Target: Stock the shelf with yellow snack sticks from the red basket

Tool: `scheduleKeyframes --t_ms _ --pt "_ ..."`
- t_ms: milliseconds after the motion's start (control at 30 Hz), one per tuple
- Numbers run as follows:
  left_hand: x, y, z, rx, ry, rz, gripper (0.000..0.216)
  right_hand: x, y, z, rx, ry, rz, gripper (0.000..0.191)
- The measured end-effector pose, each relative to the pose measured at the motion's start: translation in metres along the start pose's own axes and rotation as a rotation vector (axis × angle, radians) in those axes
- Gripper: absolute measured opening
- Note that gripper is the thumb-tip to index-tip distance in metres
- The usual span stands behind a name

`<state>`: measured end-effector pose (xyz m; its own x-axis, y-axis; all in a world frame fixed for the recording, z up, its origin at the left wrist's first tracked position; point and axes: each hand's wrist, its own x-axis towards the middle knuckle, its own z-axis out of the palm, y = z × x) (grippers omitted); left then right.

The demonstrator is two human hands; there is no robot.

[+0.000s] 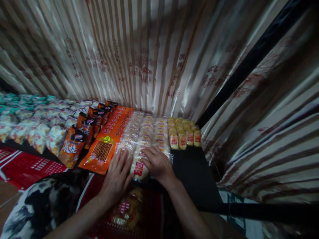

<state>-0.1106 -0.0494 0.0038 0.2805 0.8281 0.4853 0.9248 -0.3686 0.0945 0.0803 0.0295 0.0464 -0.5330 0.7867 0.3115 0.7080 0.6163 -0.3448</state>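
Note:
Both my hands rest on rows of clear-wrapped pale round pastries [147, 131] laid out on a dark shelf [194, 169]. My left hand [117, 174] lies flat with fingers stretched over the front left packs. My right hand [156, 162] lies palm down with fingers slightly curled on the front packs. Between the two hands sits one pastry pack with a red label [139, 169]; neither hand grips it.
An orange snack bag [106, 146] lies left of the pastries, then dark orange bags [74, 146] and white-green bags [30, 122]. Small yellow cakes [184, 132] sit to the right. A striped shiny curtain [139, 56] hangs behind. A black post [251, 56] runs diagonally at the right.

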Motion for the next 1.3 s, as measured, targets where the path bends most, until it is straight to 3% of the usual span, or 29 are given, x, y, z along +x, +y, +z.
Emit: scheduleKeyframes --t_ms 133,267,433,667,967,1300 --pt "-0.006 0.014 0.012 0.01 0.031 -0.081 0.056 -0.001 -0.005 -0.002 -0.034 0.032 0.01 0.024" --pt "-0.003 0.018 0.021 -0.012 0.063 -0.067 0.047 -0.003 -0.006 -0.005 -0.059 0.065 -0.001 0.021" --pt "-0.004 0.023 0.027 -0.074 0.126 -0.107 0.039 -0.008 -0.005 -0.007 -0.046 0.114 0.009 0.02" --pt "-0.005 0.027 0.031 -0.092 0.139 -0.125 0.045 -0.01 -0.004 -0.013 -0.034 0.125 0.016 0.02" --pt "-0.004 0.019 0.023 -0.05 0.141 -0.19 0.055 -0.001 -0.003 -0.012 -0.007 0.136 0.013 0.021" --pt "-0.008 -0.013 0.027 -0.058 0.23 -0.297 0.054 0.015 -0.008 -0.005 0.02 0.11 -0.031 0.023"
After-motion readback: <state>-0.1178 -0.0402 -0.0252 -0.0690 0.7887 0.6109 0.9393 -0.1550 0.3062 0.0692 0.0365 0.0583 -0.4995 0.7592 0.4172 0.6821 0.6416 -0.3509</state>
